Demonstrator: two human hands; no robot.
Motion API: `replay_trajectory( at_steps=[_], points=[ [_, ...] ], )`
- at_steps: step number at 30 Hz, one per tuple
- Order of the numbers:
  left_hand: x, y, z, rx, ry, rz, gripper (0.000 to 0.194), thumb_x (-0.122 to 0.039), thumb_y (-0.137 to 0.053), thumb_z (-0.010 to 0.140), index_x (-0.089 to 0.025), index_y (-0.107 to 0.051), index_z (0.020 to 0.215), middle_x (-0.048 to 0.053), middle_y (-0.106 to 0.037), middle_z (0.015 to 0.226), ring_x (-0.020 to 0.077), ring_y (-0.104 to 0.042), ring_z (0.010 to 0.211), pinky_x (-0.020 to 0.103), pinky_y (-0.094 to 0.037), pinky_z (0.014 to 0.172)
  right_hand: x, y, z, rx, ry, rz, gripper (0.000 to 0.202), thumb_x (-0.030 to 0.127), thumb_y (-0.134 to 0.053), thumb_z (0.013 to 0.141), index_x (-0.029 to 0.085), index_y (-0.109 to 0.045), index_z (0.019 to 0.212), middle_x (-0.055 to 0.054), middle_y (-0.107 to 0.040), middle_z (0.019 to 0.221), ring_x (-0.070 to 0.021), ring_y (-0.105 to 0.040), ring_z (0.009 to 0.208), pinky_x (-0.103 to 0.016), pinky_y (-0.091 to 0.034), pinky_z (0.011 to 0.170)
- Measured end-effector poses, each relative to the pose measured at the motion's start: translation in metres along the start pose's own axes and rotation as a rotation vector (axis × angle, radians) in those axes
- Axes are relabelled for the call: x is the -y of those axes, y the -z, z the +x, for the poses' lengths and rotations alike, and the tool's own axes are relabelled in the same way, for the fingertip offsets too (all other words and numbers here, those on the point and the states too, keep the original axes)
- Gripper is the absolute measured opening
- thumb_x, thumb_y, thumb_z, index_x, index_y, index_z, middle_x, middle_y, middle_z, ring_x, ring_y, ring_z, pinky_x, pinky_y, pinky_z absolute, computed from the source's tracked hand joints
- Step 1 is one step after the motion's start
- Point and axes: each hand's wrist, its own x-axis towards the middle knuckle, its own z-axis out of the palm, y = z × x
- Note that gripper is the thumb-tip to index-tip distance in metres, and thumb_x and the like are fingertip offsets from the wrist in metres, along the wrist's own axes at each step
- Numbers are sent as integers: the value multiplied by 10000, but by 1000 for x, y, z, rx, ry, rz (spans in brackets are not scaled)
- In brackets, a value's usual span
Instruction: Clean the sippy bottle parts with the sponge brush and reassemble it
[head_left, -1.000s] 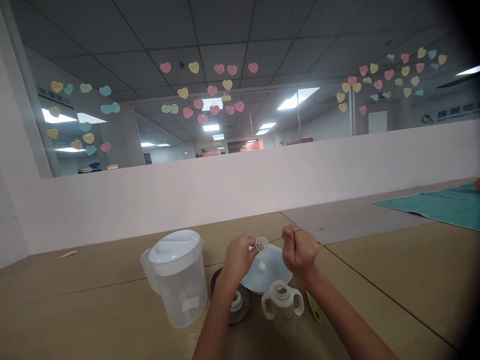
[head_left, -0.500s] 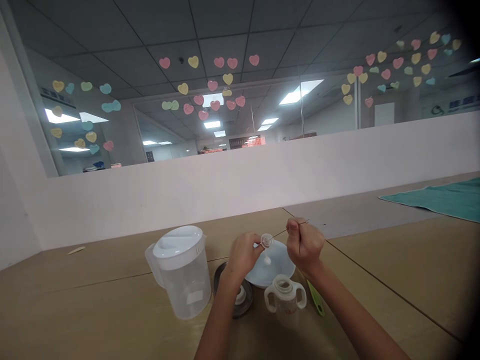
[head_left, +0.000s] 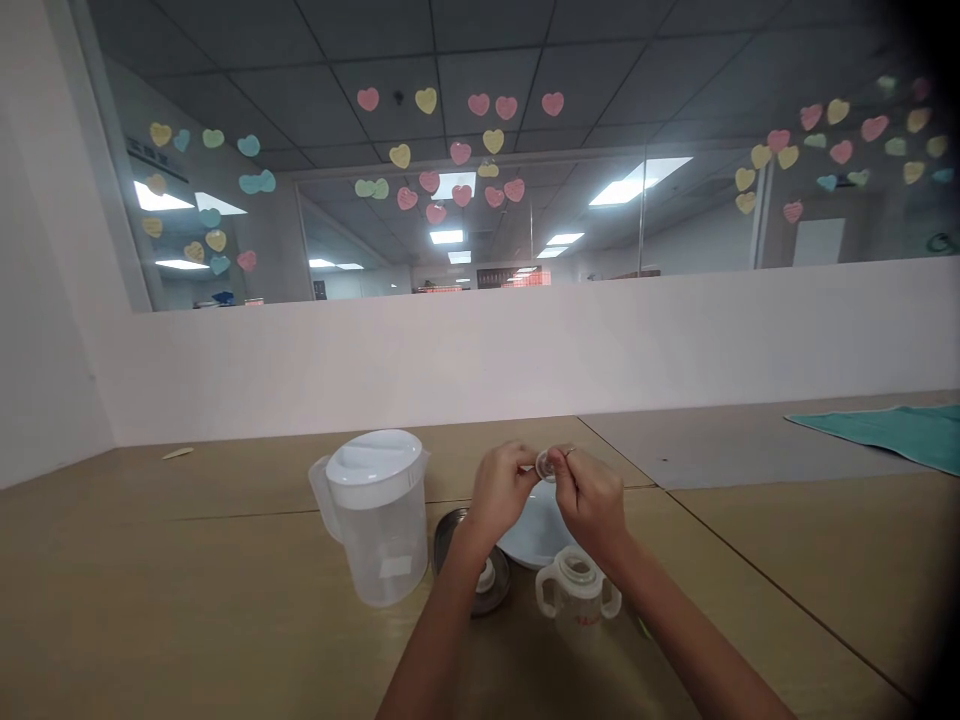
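Over a pale bowl (head_left: 536, 530), my left hand (head_left: 501, 492) is closed on a small clear, round piece (head_left: 545, 466) that looks like a baby-bottle nipple, its opening turned toward me. My right hand (head_left: 594, 500) is closed right beside it, thumb at the piece's edge. A thin metal rod is in my right fist; only a bit of its end shows by the forefinger, and its other end is hidden. Below my right hand stands a two-handled baby bottle (head_left: 581, 590), upright with an open top.
A clear pitcher (head_left: 384, 550) with a white lid stands left of my hands. Behind my left forearm lies a dark metal dish (head_left: 491, 600) with a white ring-shaped piece (head_left: 486, 575) in it. A teal cloth (head_left: 892, 435) lies far right, near the wall (head_left: 487, 360).
My right hand has moved in against the clear piece, and the rod that stretched between my hands is now mostly hidden. The green-handled item by my right forearm is nearly covered. The view has shifted.
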Motion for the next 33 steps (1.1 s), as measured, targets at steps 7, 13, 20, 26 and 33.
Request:
replay_trajectory(
  at_steps=[7,13,20,26,33],
  points=[
    [-5,-9,-1,-2,-15,-66,290,-235,-466,842,-178,-656,630,8,-579,656,120,-501,655,220,-361,624,-10,-1,-4,20,-68,-18,217,194,-437,882,155,-626,782,-21,-621,643,-103,-547,600,-210,-360,577],
    [-6,-14,-1,-75,-24,-225,305,-299,-491,841,-166,-660,625,2,-548,618,113,-487,628,220,-364,601,-10,5,-4,-17,-41,-41,201,183,-469,859,163,-668,856,-18,-586,601,-108,-514,583,-230,-352,572],
    [-6,-8,1,-76,17,-259,295,-378,-502,843,-190,-724,793,19,-601,665,125,-501,662,237,-374,626,-24,1,-11,-42,-65,11,225,195,-472,857,180,-672,958,-50,-592,808,-109,-560,705,-217,-402,587],
    [-4,-4,0,3,-7,-211,279,-364,-509,839,-188,-720,787,20,-635,704,132,-535,699,239,-389,677,-25,4,-1,117,-59,41,275,230,-437,864,183,-621,1063,-67,-610,919,-159,-561,849,-287,-426,719],
    [0,-6,1,77,7,-204,249,-324,-519,830,-168,-711,800,23,-672,735,136,-571,700,233,-418,707,-16,23,22,98,-86,-52,218,265,-466,867,176,-640,769,1,-612,624,-109,-504,580,-277,-341,692]
  ],
)
